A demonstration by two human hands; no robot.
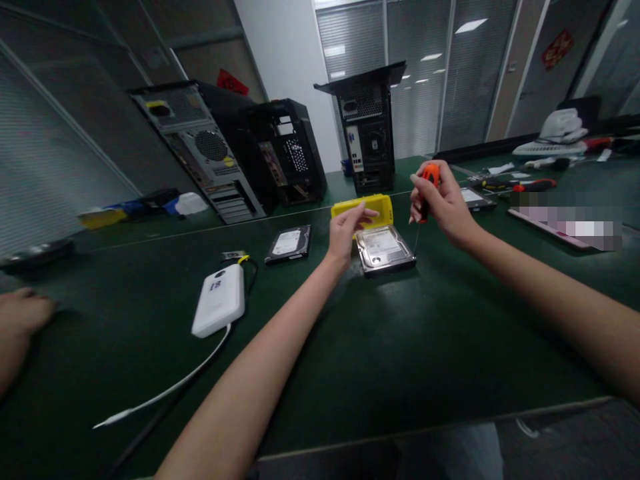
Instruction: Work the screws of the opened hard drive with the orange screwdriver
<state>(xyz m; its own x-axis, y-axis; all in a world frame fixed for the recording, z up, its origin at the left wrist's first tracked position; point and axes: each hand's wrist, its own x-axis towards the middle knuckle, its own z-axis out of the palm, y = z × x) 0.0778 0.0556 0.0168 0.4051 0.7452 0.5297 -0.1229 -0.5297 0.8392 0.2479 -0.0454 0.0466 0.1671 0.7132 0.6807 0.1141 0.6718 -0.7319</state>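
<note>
A silver hard drive (384, 249) lies label side up on the green table, in front of a yellow case (375, 208). My right hand (436, 199) is closed round an orange and black screwdriver (430, 179), its shaft pointing down at the drive's right corner. Whether the tip touches the drive cannot be told. My left hand (347, 233) is at the drive's left side, by the yellow case, with its fingers bent to the right; anything between them is too small to make out.
Another hard drive (289, 244) and a white power bank (219, 300) with a cable lie left. Computer towers (220, 147) stand behind. Right are a further drive (473, 198), pliers (535, 186) and a pink-edged flat object (545, 227). Another person's hand (25, 317) rests far left.
</note>
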